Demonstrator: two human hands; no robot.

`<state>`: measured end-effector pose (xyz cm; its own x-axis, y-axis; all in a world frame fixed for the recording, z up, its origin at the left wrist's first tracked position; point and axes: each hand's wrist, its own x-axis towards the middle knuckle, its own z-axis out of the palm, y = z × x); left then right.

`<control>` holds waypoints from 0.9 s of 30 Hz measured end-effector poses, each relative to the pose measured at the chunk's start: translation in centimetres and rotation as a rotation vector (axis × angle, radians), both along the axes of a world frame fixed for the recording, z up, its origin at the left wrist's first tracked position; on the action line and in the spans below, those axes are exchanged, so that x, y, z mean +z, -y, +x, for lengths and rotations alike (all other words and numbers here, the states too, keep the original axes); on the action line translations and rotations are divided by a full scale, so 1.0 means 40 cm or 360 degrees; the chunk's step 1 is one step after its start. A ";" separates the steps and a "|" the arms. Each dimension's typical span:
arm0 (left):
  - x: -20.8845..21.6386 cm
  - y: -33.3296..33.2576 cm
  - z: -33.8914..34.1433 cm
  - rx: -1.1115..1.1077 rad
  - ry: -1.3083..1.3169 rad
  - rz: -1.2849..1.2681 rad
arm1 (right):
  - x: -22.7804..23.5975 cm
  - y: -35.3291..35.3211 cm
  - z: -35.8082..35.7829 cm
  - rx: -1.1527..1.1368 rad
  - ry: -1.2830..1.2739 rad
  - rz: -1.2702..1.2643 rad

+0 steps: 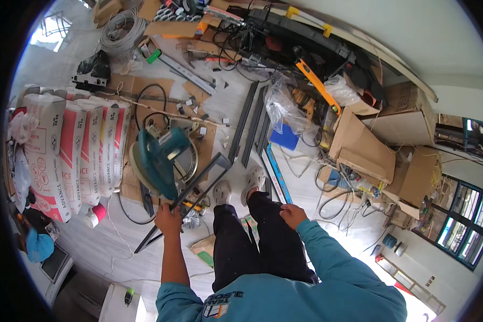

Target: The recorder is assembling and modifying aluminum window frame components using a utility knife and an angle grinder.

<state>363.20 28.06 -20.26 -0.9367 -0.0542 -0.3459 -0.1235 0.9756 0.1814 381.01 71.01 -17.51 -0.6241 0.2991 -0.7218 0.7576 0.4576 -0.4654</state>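
Note:
My left hand (168, 219) is closed around a dark metal bar, part of a narrow angled frame (218, 161) that slants across the floor in front of me. Just beyond that hand stands a teal cut-off saw (161, 155) with a large round blade guard, whose near end comes close to my fingers. My right hand (293, 216) lies against my right thigh, fingers curled, with nothing visible in it. Several dark metal profiles (247, 123) lie on the floor ahead of my feet. A blue level-like bar (277, 174) lies to their right.
White and red cement bags (72, 150) line the left side. Cardboard boxes (367, 142) and loose cables crowd the right. Offcuts lie on cardboard (198, 129) under the saw. A yellow-orange level (317, 85) leans at the far right. At the lower left is a person's blue cap (39, 245).

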 end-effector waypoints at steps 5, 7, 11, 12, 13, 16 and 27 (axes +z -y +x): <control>-0.012 -0.014 -0.015 0.0040 0.0028 0.0065 | -0.032 -0.119 -0.065 0.0060 0.0100 0.0033; -0.025 -0.014 -0.009 0.0080 0.0068 0.0004 | -0.092 -0.179 -0.070 0.0094 0.0107 0.0019; -0.037 -0.070 -0.025 0.0139 0.0065 -0.0047 | -0.268 -0.344 -0.127 0.0194 0.0091 0.0016; -0.026 -0.061 -0.021 0.0144 0.0084 -0.0036 | -0.309 -0.372 -0.157 0.0250 0.0100 0.0048; -0.033 -0.061 -0.024 0.0167 0.0074 -0.0115 | -0.360 -0.409 -0.197 0.0303 0.0107 0.0080; -0.034 -0.132 -0.054 0.0202 0.0162 -0.0171 | -0.467 -0.550 -0.270 0.0291 -0.0121 0.0221; 0.007 -0.106 -0.027 0.0249 0.0301 -0.0595 | -0.399 -0.526 -0.258 0.0199 0.0110 0.0139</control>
